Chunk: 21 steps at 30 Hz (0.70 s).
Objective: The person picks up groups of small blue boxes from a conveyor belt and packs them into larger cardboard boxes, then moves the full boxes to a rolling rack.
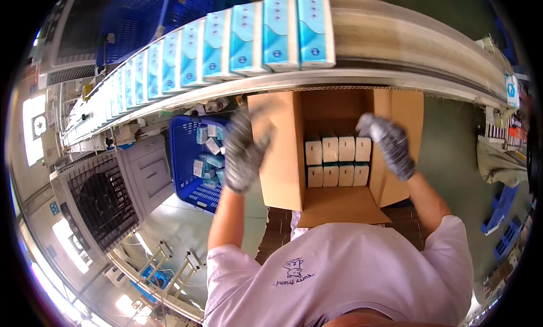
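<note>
Nothing is held: left hand (243,154) open, right hand (390,145) loosely open; centre frame, packs (338,164) are best set flush in the box (341,207).

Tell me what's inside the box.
The box holds pale-topped packs, visible in two rows of four. Whatever lies under them is covered, so I can't tell whether there are more below.

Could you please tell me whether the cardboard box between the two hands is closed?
No, the cardboard box stands open, with its flaps spread outward and two rows of packs visible inside.
</note>
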Available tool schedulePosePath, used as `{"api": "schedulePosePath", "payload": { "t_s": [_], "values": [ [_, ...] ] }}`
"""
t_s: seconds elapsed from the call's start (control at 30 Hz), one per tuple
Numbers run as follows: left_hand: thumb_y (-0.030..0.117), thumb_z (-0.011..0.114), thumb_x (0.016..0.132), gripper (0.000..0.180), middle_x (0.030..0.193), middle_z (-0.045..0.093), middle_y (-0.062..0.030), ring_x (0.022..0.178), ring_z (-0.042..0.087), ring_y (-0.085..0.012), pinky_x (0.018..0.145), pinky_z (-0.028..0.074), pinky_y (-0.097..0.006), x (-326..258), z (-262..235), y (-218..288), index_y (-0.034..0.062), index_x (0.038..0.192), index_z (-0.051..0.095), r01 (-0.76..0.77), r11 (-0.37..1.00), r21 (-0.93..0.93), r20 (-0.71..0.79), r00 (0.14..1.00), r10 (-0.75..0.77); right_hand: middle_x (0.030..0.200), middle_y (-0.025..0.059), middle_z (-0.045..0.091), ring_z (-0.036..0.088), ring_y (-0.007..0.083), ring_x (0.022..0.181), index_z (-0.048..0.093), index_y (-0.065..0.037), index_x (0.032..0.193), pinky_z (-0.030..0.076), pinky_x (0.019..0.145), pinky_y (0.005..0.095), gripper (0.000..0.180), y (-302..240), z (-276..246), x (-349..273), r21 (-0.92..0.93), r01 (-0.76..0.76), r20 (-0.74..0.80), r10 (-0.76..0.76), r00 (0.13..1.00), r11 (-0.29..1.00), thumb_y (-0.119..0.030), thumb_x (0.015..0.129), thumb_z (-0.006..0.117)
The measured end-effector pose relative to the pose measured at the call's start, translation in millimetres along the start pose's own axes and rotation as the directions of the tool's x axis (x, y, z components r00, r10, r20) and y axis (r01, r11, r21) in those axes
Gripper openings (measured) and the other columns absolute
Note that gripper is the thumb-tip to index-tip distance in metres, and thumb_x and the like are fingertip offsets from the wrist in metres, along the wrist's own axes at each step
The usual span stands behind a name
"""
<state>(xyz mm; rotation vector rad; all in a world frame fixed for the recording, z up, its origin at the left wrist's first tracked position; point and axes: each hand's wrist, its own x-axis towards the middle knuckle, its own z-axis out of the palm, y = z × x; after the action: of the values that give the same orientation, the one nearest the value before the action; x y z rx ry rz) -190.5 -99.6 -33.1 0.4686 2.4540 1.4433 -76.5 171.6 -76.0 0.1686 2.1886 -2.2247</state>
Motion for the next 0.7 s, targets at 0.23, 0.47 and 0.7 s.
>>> {"api": "schedulePosePath", "payload": {
  "t_s": [0.23,0.47,0.7],
  "values": [
    [0.012,0.06,0.067,0.07,0.119,0.044,-0.0222,0.112,0.041,-0.0345,0.097,0.032,-0.039,128.6,-2.0,-30.6,-0.0002,0.129,0.031,0.057,0.631,0.773,-0.227,0.955,0.192,0.115,0.0186,0.052,0.048,0.0244,0.108,0.037,0.0,0.125,0.035,0.093,0.0333,0.068,-15.2,-19.7,163.7,-0.525,-0.129,-0.15,0.058,0.987,0.841,-0.048,0.08,0.054],
    [0.044,0.074,0.063,0.077,0.11,0.054,-0.011,0.106,0.05,-0.0192,0.091,0.039,-0.029,156.1,50.8,-22.0,0.0026,0.119,0.041,0.322,0.86,-0.396,0.196,0.945,-0.263,0.109,0.0127,0.054,0.051,0.0182,0.099,0.035,-0.003,0.126,0.04,0.086,0.0307,0.075,8.1,-51.3,172.3,-0.444,-0.003,-0.292,-0.142,0.946,0.896,-0.045,0.073,0.065],
    [0.017,0.072,0.072,0.043,0.095,0.061,-0.0085,0.087,0.058,-0.0158,0.077,0.048,-0.027,101.7,-51.6,38.2,0.0023,0.105,0.049,-0.15,0.691,-0.707,-0.152,0.987,0.059,0.12,0.0145,0.045,0.047,0.0206,0.107,0.038,-0.004,0.124,0.038,0.091,0.0335,0.051,-99.1,20.1,140.1,-0.29,0.121,-0.27,-0.203,0.941,0.949,-0.035,0.086,0.051]
  ]
}}
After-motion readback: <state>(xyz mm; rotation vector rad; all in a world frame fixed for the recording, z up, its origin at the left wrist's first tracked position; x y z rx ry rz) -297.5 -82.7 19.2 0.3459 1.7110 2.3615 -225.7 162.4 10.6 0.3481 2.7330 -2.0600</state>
